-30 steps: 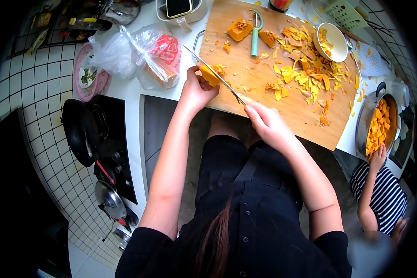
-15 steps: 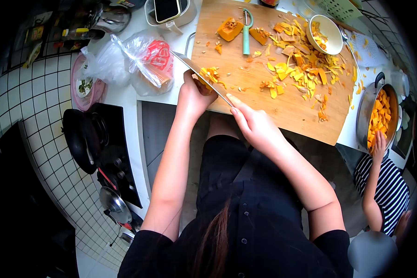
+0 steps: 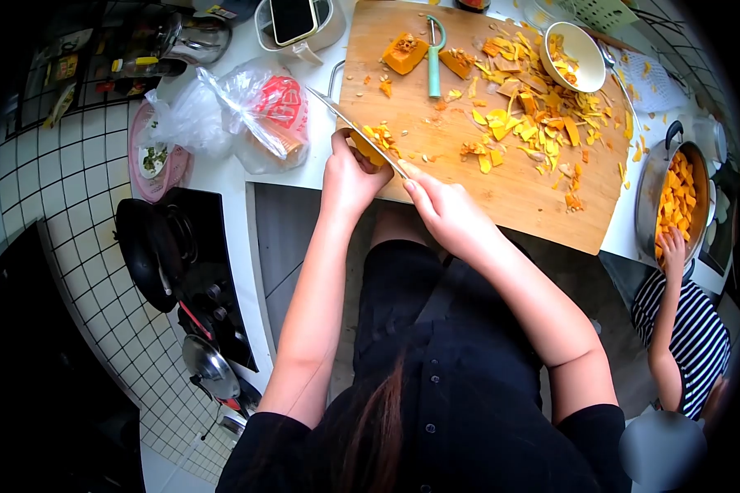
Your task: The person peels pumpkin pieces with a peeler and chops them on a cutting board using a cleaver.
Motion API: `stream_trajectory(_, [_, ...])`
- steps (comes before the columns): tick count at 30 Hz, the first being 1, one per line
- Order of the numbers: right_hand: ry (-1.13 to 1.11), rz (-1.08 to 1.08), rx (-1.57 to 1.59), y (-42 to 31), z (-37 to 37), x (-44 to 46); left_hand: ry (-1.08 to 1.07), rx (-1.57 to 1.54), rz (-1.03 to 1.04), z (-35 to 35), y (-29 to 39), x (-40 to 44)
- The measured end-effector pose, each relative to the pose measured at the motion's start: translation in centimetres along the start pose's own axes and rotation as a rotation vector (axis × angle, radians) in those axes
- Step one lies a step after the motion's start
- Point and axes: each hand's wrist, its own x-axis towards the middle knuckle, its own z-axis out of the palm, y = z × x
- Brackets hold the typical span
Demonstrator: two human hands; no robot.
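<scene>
My right hand (image 3: 440, 201) is closed round the handle of a knife (image 3: 358, 130), its blade slanting up to the left over the board's near edge. Just left of the blade, my left hand (image 3: 352, 177) grips a piece of pumpkin (image 3: 368, 153), partly hidden by the knife and fingers. Small yellow pumpkin bits (image 3: 381, 134) lie beyond the blade on the wooden cutting board (image 3: 436, 177). Farther back are a pumpkin chunk with seeds (image 3: 405, 54) and a green peeler (image 3: 434, 72). Peelings (image 3: 526, 123) cover the board's right half.
A cream bowl (image 3: 588, 57) with scraps tilts on the peelings. At right stands a pot of pumpkin cubes (image 3: 676, 197), another person's hand (image 3: 673, 245) touching them. Plastic bags (image 3: 263, 123), a phone in a tub (image 3: 294, 20) and a stove (image 3: 214, 271) are on the left.
The knife and both hands have shifted very slightly. The view has moved a little. At the pot, the other person's fingers are more bent over the cubes.
</scene>
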Motion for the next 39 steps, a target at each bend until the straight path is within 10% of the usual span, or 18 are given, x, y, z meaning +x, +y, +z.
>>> stream_trajectory(21, [0.063, 0.027, -0.15, 1.5, 2.0, 0.3, -0.031, -0.088, -0.011, 0.9, -1.0, -0.9])
stream_trajectory(39, [0.029, 0.215, 0.666, 2.6, -3.2, -2.5, -0.22, -0.241, -0.118, 0.0, -3.1, -0.9])
